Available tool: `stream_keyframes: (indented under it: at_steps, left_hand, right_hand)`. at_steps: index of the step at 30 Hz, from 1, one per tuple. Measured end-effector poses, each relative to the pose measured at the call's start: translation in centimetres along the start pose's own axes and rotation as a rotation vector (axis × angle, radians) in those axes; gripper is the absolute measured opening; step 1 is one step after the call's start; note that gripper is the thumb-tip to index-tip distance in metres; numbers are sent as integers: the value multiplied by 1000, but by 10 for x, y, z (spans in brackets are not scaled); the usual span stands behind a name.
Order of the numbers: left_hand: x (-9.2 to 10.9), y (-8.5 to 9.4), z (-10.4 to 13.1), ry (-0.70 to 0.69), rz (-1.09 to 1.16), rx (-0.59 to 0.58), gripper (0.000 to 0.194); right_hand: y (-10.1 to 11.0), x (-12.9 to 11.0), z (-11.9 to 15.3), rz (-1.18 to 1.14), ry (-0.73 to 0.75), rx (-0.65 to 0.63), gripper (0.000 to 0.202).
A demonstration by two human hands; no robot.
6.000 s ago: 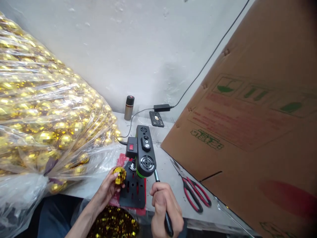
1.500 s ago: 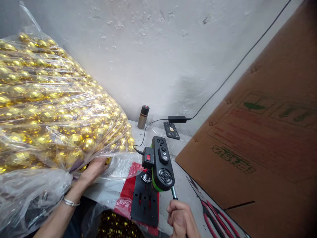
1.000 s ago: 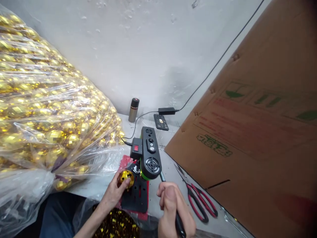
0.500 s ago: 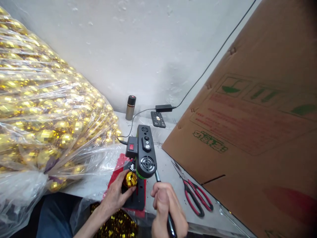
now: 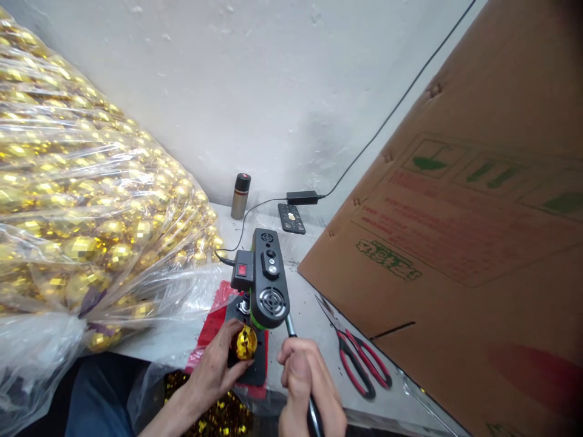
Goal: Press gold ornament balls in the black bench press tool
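A small gold mirrored ball point(image 5: 246, 343) is gripped between the thumb and fingers of my left hand point(image 5: 217, 358), just in front of a black bench drill press point(image 5: 269, 279). The ball sits over the machine's dark base point(image 5: 257, 371), and a dark spot shows on its top. My right hand point(image 5: 307, 385) is wrapped round the black-gripped lever point(image 5: 314, 416) of the press, whose metal rod runs up to the machine head. The underside of the head, where a bit would be, is hidden from above.
Red-handled scissors point(image 5: 362, 364) lie right of the press, beside a big cardboard box point(image 5: 455, 212). A clear bag of gold balls point(image 5: 104, 200) bulges at left. Behind stand a bottle point(image 5: 240, 197), a phone point(image 5: 291, 218) and a power adapter point(image 5: 302, 198). More gold balls point(image 5: 223, 416) lie below the table edge.
My left hand has drawn the ball a little toward me and to the right, turning it so its top spot shows differently. My right hand stays on the lever.
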State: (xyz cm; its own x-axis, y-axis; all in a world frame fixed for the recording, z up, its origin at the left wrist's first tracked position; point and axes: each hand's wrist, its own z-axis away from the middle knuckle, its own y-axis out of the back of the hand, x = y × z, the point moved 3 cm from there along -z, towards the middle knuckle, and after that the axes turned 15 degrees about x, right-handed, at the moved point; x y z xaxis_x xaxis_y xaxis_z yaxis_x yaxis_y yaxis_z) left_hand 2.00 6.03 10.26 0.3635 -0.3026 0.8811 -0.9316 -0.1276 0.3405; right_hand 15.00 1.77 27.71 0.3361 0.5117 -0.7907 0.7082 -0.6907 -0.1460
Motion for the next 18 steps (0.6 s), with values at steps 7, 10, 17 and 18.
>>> stream_keyframes:
  at_steps: [7,10,17,18]
  left_hand:
    - [7,-4,-11,92,15,-3,50]
    - [7,-6,-16,128,23,12,52]
    - [0,-7,-14,125,2,52,52]
    - [0,-7,-14,126,-2,56,51]
  right_hand:
    - [1,1,1,1,-19,-2,32]
    - [1,0,1,-7,-28,7,32]
    - [2,1,2,21,-29,-3,35]
    - [3,3,4,18,-17,1,35]
